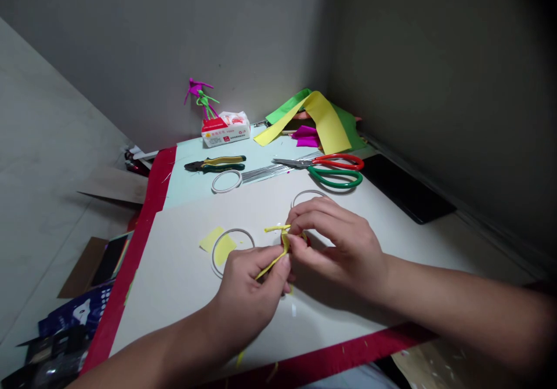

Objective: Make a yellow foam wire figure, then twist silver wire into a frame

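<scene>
I'm pinching a narrow yellow paper strip over the middle of the white board; my left hand is closing thumb and fingers around its lower tail, and my right hand is gripping its folded upper part with curled fingers; my hands are almost touching each other. Just left of the strip, a ring of white tape is lying on the board, partly over two yellow paper scraps, and a second ring is sitting half under my right hand. Toward the bench's far edge, on a pale blue mat, a third ring is lying beside a bundle of thin wires, with green-and-yellow-handled pliers above it and red-and-green-handled scissors resting across the wires' right end. In the far corner, yellow and green sheets are draping over magenta scraps, a tissue pack is sitting to their left, and a pink-and-green figure is standing behind it; a black phone is lying along the right edge.
</scene>
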Tool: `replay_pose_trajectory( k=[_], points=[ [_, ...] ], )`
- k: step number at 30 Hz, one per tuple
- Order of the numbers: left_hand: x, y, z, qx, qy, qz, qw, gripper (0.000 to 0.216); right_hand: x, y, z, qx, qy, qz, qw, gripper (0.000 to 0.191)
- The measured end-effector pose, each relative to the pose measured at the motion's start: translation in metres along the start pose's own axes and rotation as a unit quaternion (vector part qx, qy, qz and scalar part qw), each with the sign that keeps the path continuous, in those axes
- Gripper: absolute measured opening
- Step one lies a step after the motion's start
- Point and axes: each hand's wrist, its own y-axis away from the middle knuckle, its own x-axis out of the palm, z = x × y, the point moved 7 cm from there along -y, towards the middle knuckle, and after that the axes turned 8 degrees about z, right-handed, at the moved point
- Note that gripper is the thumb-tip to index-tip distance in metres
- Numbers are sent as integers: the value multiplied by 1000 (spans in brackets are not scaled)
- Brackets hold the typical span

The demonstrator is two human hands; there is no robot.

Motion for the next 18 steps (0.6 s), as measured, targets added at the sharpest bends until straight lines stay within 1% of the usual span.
replay_pose_trajectory(
  k=[3,6,11,13,15,17,18],
  points=[
    [1,-2,6,-50,80,14,995,33,0,-1,1,1,-5,2,1000,8],
    [4,-3,12,-86,132,27,987,34,1,-1,0,2,-9,5,1000,9],
    [5,-4,19,-115,137,24,984,35,4,-2,-4,18,-20,9,1000,10],
    [5,-3,21,-122,132,20,984,34,4,-3,-9,45,-34,21,998,10],
    [5,-3,21,-121,131,17,984,34,4,-3,-16,92,-59,33,993,9],
    [3,-2,20,-113,125,10,986,34,6,-3,-23,146,-121,41,981,12],
    [2,-3,19,-107,119,3,987,34,9,-2,-27,172,-167,47,970,17]
  ],
)
